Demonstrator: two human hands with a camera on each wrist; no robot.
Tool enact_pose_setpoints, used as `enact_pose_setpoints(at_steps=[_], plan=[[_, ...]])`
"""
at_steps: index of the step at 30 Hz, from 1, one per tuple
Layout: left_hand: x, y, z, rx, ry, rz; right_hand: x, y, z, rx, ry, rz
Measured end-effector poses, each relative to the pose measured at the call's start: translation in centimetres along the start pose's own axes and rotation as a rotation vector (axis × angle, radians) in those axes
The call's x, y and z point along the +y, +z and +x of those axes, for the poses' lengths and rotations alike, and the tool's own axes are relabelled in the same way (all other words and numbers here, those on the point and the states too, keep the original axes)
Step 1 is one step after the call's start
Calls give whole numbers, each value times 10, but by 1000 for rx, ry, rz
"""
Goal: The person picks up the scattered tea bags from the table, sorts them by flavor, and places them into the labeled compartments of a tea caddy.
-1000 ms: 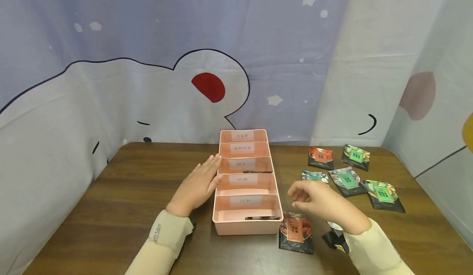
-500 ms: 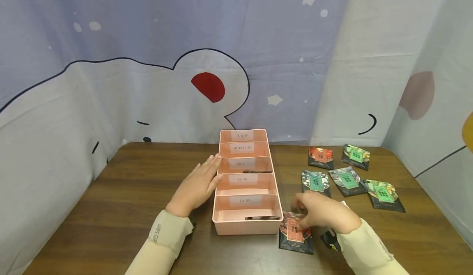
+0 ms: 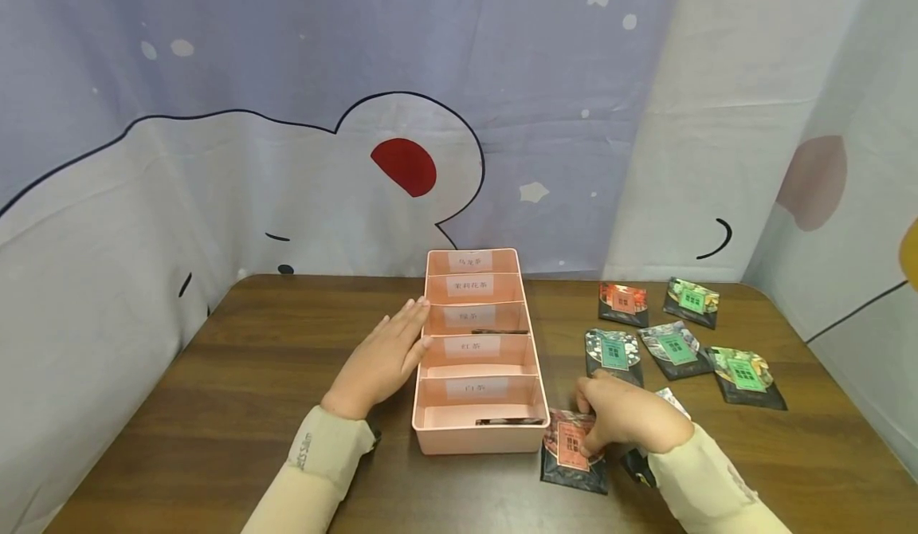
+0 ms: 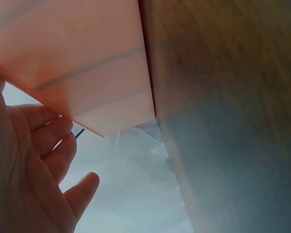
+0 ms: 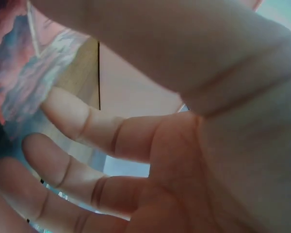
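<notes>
The packet (image 3: 569, 450) points lengthwise, red end away, partly under your right hand (image 3: 631, 412), pinch unclear; left hand (image 3: 378, 363) straight-fingered.

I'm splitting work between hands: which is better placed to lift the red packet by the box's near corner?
Right, I'd judge: the right hand touches the red packet, while the left hand rests against the opposite side of the pink box.

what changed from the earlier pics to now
The right hand came down and nearer the person, onto the nearest red packet: its thumb now touches the packet's face; a firm grip can't be made out. The packet hasn't visibly moved. The left hand stayed at the left side of the pink tray.
</notes>
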State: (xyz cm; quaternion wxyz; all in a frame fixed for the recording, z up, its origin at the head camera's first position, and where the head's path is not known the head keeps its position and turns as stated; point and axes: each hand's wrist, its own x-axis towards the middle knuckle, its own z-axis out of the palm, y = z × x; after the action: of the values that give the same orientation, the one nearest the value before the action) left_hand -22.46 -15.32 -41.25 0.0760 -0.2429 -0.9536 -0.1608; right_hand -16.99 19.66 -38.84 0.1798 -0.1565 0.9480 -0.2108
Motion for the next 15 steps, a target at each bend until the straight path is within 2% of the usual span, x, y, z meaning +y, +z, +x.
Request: enact_pose_setpoints(at_steps=[10,15], plan=[[0,1,-1,5,3,-4,3,-4,3,-47,-81,90],[-1,2,0,22,14,-9,11,-9,6,-73,-158,113]])
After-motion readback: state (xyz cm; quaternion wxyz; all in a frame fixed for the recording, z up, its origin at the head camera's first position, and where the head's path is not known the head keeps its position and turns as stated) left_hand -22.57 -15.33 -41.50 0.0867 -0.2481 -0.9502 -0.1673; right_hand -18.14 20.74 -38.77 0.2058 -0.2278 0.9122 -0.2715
